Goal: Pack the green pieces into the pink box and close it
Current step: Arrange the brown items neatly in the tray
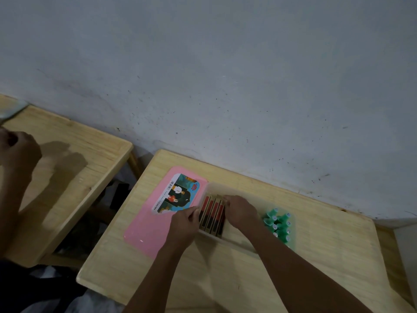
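Observation:
A translucent box [234, 241] lies on the wooden table, with its pink lid [144, 229] flat beside it on the left, sticker side up. Inside the box's left end sits a row of red-and-black pieces with gold edges [212, 219]. My left hand [185, 227] presses on that row from the left and my right hand [240, 212] from the right, fingers curled on the row's ends. Several small green pieces with white tops [278, 224] are clustered at the right end of the box, just right of my right hand.
The table [327, 256] stands against a grey-blue wall [225, 75]. A second wooden table [74, 159] stands to the left across a narrow gap, with another person's hand [15, 147] over it. Dark items lie on the floor in the gap.

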{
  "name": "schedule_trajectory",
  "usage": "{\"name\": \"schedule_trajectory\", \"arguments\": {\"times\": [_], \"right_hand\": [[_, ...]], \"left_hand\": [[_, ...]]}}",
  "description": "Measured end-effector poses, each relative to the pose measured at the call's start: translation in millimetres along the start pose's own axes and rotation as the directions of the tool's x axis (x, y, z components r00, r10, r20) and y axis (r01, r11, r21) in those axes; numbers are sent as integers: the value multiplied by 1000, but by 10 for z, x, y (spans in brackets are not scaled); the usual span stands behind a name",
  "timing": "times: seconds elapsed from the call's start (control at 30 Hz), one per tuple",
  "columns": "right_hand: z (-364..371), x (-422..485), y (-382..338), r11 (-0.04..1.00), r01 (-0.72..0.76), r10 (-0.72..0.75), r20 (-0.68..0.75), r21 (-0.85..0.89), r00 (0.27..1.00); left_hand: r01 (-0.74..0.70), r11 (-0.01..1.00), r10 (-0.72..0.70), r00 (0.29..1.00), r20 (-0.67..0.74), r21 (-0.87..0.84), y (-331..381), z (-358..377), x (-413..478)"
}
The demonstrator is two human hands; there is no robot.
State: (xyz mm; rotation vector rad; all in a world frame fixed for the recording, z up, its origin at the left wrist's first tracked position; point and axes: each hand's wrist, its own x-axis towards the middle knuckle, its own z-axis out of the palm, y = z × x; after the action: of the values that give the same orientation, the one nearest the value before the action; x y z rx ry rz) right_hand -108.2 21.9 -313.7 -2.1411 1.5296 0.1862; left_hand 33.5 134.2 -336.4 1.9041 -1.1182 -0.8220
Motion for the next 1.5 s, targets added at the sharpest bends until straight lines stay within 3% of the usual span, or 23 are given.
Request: {"name": "schedule_trajectory", "arguments": {"times": [0.43, 0.6, 0.77, 0.93, 1.03, 1.2, 1.33, 1.5], "right_hand": [[107, 53, -103, 984, -88, 81, 52, 154, 995], [107, 62, -35, 959, -51, 26, 94, 278, 995], [106, -76, 95, 888, -212, 226, 13, 408, 974], [192, -152, 54, 790, -287, 213, 197, 542, 957], [142, -136, 68, 856, -248, 169, 209, 454, 963], [-120, -78, -67, 985, -133, 124, 85, 108, 989], [-149, 95, -355, 999, -31, 26, 113, 40, 993], [-123, 224, -476, 1000, -16, 18, 204, -9, 979]], "left_hand": [[3, 1000, -3, 1000, -16, 6, 15, 19, -4], [9, 1000, -9, 1000, -5, 1, 2, 20, -3], [7, 1000, -7, 1000, -11, 7, 16, 13, -14], [6, 1000, -6, 1000, -21, 6, 42, 16, -16], [3, 1000, -2, 1000, -28, 9, 38, 20, -24], [1, 1000, -1, 999, -41, -3, 52, 12, -27], [2, 1000, -2, 1000, -19, 25, 55, 14, -22], [18, 997, -19, 1000, 5, 71, 47, 5, 8]]}}
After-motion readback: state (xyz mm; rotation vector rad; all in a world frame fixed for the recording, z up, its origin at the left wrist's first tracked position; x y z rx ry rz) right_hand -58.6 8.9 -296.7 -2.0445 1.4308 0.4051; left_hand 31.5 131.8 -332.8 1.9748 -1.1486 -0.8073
